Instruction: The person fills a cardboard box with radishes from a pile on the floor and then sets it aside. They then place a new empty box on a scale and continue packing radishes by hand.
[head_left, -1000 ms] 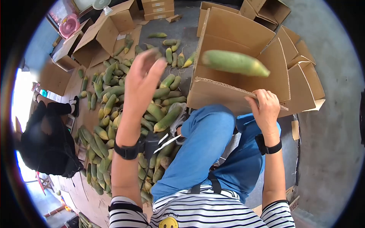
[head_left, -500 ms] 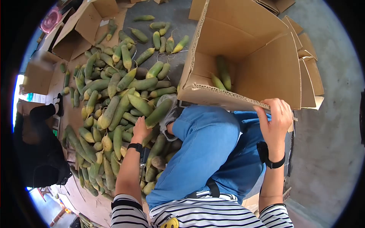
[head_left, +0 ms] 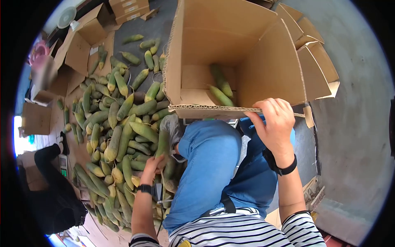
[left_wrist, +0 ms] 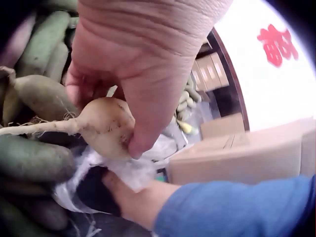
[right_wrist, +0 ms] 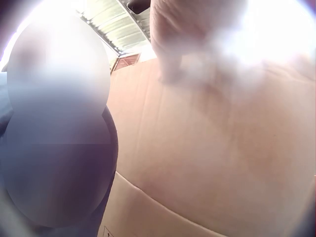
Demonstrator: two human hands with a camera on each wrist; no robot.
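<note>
My left hand [head_left: 152, 166] is low over the near right side of a heap of long green radishes. It grips the pale root end of one green radish [head_left: 163, 143]; in the left wrist view, thumb and fingers wrap round the pale end of this radish [left_wrist: 105, 127], its thin root trailing left. My right hand [head_left: 276, 123] holds the near top edge of a tall open cardboard box [head_left: 267, 61], thumb on one side and fingers over the other. Inside on its floor lie two radishes [head_left: 221, 80]. Blurred in the right wrist view, the right hand [right_wrist: 192, 34] is against the cardboard.
The radish heap [head_left: 117, 136] spreads left of the bent blue-jeaned knee [head_left: 214, 144]. Plastic wrap [head_left: 170, 129] covers the foot beside it. More open boxes [head_left: 317, 70] stand right of the tall one, others [head_left: 78, 53] at far left. A person in black [head_left: 57, 201] is at left.
A radish in mid-air over the box is now inside it. My left hand came down from its raised position to the heap and took hold of another radish. My right hand stayed on the box edge.
</note>
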